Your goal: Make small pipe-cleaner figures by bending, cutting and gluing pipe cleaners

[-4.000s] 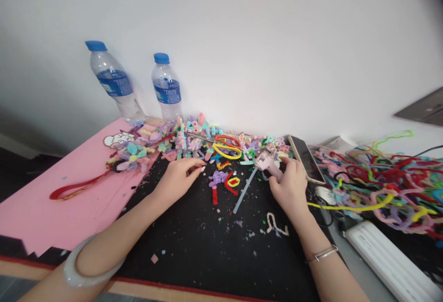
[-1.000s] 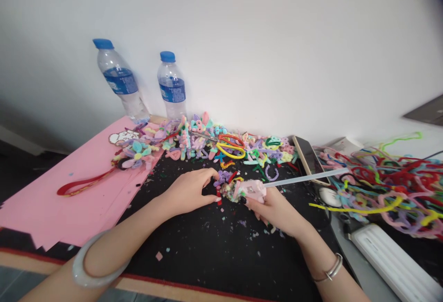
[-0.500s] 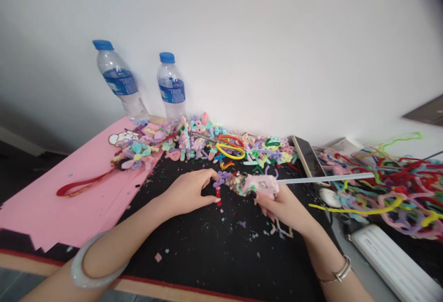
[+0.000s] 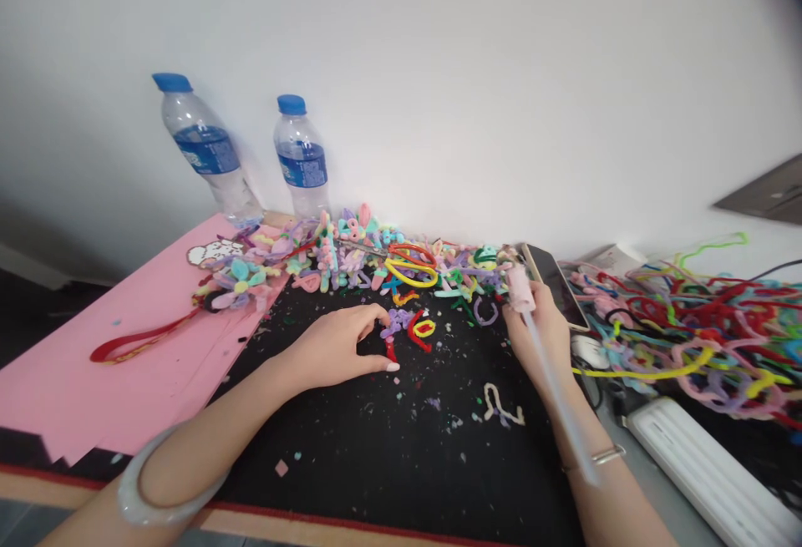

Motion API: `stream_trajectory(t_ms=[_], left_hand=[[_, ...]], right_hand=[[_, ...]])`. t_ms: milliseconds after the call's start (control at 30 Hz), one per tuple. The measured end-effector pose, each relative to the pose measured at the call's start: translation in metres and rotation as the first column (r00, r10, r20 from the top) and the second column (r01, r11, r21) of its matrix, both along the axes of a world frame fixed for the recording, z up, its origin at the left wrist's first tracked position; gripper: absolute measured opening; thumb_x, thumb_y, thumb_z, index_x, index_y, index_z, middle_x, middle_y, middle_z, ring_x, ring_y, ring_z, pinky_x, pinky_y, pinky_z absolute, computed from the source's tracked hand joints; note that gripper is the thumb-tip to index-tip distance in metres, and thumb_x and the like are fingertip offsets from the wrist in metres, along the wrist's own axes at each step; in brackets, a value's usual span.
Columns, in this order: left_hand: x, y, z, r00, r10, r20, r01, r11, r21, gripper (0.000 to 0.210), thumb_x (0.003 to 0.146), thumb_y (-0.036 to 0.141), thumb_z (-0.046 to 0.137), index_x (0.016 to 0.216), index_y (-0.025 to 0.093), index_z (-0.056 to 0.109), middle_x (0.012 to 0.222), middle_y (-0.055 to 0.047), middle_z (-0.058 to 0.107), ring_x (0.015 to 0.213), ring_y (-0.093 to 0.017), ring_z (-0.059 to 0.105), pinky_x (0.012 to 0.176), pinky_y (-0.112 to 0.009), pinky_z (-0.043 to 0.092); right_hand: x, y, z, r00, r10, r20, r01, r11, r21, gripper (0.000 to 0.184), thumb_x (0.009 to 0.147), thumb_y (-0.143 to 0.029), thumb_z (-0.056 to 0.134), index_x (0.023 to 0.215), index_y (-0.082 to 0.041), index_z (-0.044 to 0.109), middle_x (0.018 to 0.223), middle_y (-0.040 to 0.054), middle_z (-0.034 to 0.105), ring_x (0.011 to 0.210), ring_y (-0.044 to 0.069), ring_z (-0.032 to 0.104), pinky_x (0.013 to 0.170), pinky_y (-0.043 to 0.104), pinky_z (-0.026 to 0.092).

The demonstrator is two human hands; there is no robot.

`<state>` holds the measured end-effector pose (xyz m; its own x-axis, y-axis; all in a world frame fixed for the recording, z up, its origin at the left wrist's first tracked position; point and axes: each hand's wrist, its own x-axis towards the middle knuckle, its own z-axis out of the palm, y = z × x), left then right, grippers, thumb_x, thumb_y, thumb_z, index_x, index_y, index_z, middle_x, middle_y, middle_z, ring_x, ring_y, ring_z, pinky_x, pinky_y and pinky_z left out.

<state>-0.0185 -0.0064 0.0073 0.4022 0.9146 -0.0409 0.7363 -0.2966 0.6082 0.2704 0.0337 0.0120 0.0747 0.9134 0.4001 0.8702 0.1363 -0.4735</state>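
My left hand (image 4: 342,345) rests on the black mat (image 4: 351,455), thumb and fingers apart in a curve beside a purple fuzzy-wire piece (image 4: 397,322). A short red piece (image 4: 391,350) lies close to the thumb; whether the fingertips touch either piece is hard to tell. Just right of them lies a red and yellow looped piece (image 4: 420,329). My right hand (image 4: 542,331) is closed around a pink glue gun (image 4: 520,288) near the phone. From its back end a long translucent glue stick (image 4: 557,392) slants down over my wrist. The gun's nozzle is hard to make out against the pile.
A heap of colourful fuzzy-wire shapes (image 4: 351,259) with yellow-and-red-handled scissors (image 4: 410,267) lines the wall. Two water bottles (image 4: 301,159) stand behind pink sheets (image 4: 144,321). On the right are a phone (image 4: 556,284), a white power strip (image 4: 708,472) and tangled fuzzy wires (image 4: 702,338).
My right hand has moved the glue gun up and right, away from the purple piece, and turned it so the glue stick points down. My left hand has stayed nearly in place.
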Motion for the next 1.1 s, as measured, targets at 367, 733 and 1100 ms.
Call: stream_trajectory(t_ms=[367, 733, 1100], left_hand=[[-0.003, 0.004, -0.001, 0.983, 0.149, 0.111, -0.161, 0.981, 0.109, 0.025, 0.085, 0.042, 0.044, 0.087, 0.019, 0.054, 0.059, 0.004, 0.041, 0.052, -0.011, 0.039, 0.051, -0.022, 0.027], [-0.014, 0.010, 0.000, 0.901, 0.381, 0.209, -0.430, 0.849, 0.307, 0.033, 0.086, 0.032, 0.041, 0.057, 0.016, 0.042, 0.054, 0.003, 0.038, 0.053, -0.011, 0.038, 0.053, -0.023, 0.027], [-0.022, 0.020, -0.003, 0.932, 0.303, 0.198, -0.359, 0.841, 0.405, 0.022, 0.086, 0.029, 0.045, 0.096, 0.019, 0.062, 0.094, -0.004, 0.059, 0.069, -0.014, 0.053, 0.066, -0.025, 0.042]], right_hand=[[0.014, 0.014, -0.029, 0.955, 0.006, 0.298, -0.019, 0.999, 0.040, 0.043, 0.063, -0.019, 0.051, 0.105, -0.011, 0.048, 0.094, 0.0145, 0.057, 0.089, 0.031, 0.053, 0.078, 0.042, 0.041], [-0.005, 0.001, -0.009, 0.992, 0.036, 0.123, -0.067, 0.965, 0.252, 0.027, 0.073, -0.019, 0.050, 0.100, -0.015, 0.050, 0.094, 0.0110, 0.051, 0.091, 0.027, 0.047, 0.082, 0.041, 0.039], [-0.018, -0.006, -0.009, 0.983, 0.183, 0.009, -0.181, 0.960, 0.215, 0.017, 0.080, -0.016, 0.045, 0.094, -0.019, 0.054, 0.091, 0.0074, 0.053, 0.088, 0.022, 0.052, 0.078, 0.036, 0.042]])
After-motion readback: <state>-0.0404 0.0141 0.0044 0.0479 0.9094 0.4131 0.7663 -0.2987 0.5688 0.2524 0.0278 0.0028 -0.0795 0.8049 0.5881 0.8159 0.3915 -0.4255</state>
